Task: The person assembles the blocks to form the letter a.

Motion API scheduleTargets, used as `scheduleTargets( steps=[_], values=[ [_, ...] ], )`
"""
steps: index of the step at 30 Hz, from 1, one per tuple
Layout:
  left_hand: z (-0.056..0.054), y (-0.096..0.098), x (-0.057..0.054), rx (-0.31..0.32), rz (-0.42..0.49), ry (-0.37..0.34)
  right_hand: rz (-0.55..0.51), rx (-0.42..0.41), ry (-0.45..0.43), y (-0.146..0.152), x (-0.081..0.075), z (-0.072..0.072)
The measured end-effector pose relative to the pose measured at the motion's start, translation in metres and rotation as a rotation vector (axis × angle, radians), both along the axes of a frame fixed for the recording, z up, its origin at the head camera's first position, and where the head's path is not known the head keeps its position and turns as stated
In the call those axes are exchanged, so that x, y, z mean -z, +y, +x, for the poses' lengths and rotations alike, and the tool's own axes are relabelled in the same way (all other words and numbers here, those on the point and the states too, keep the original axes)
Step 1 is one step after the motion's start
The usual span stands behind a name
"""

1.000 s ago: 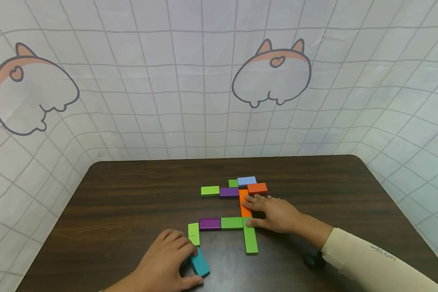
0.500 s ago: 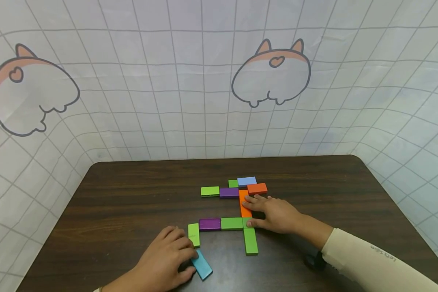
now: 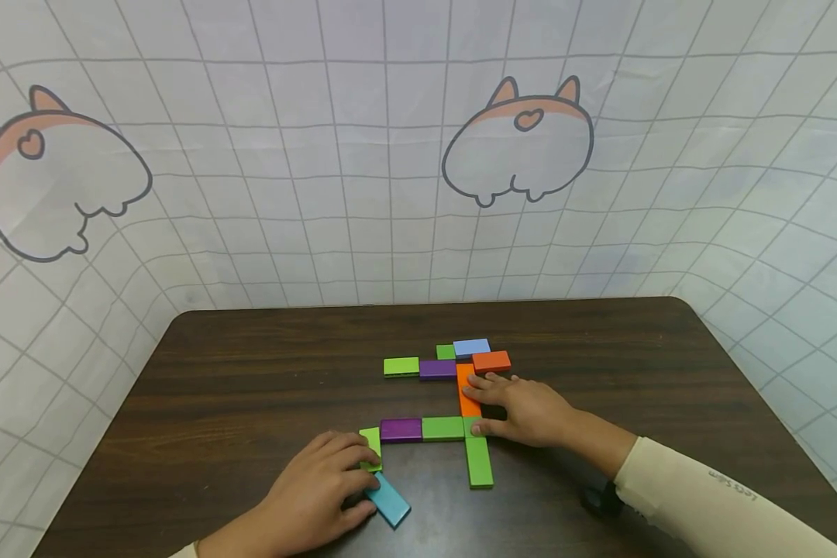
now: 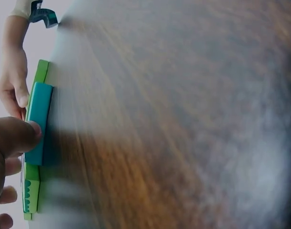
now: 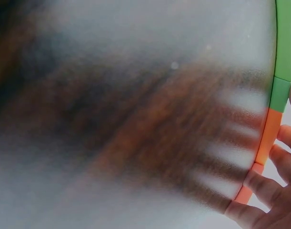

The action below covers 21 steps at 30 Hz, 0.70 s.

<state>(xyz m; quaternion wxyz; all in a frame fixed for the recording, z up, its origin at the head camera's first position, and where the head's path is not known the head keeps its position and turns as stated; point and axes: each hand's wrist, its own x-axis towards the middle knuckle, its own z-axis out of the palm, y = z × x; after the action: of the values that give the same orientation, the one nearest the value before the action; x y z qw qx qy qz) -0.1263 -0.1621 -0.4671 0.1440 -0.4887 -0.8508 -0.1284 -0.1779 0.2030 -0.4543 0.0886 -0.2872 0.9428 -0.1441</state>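
In the lower middle of the head view, my left hand grasps the blue block lightly, with the thumb at its long side and the index finger at its upper end. This block lies flat and slanted on the dark surface, its upper end close to the lower end of a lime block. Whether the two touch I cannot tell, because my fingers cover the place; one finger also lies on the lime block.

To the right of the middle, my right hand grasps nothing. Its fingers are spread: some rest at the orange block, and the thumb is at the top of the upright green block. From the lime block, a purple block and a flat green block make a row toward it.

I judge that the step in hand is to adjust the blue block at the end of this line, while my right hand steadies the other pieces. The next move, I think, calls for a small, gentle turn or push, with the angle watched and the lime block not disturbed.
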Motion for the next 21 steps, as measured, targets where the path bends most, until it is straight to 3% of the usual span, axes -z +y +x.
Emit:
scheduleTargets(
  steps=[8,21],
  values=[
    [-0.0031,-0.0042,0.0001,0.058,0.006,-0.008,0.007,0.003,-0.004,-0.0006,-0.0012,-0.0001],
    [-0.006,-0.0082,-0.0001,0.102,0.062,0.018,0.015,0.017,-0.001,-0.0031,-0.0017,-0.0002]
  ],
)
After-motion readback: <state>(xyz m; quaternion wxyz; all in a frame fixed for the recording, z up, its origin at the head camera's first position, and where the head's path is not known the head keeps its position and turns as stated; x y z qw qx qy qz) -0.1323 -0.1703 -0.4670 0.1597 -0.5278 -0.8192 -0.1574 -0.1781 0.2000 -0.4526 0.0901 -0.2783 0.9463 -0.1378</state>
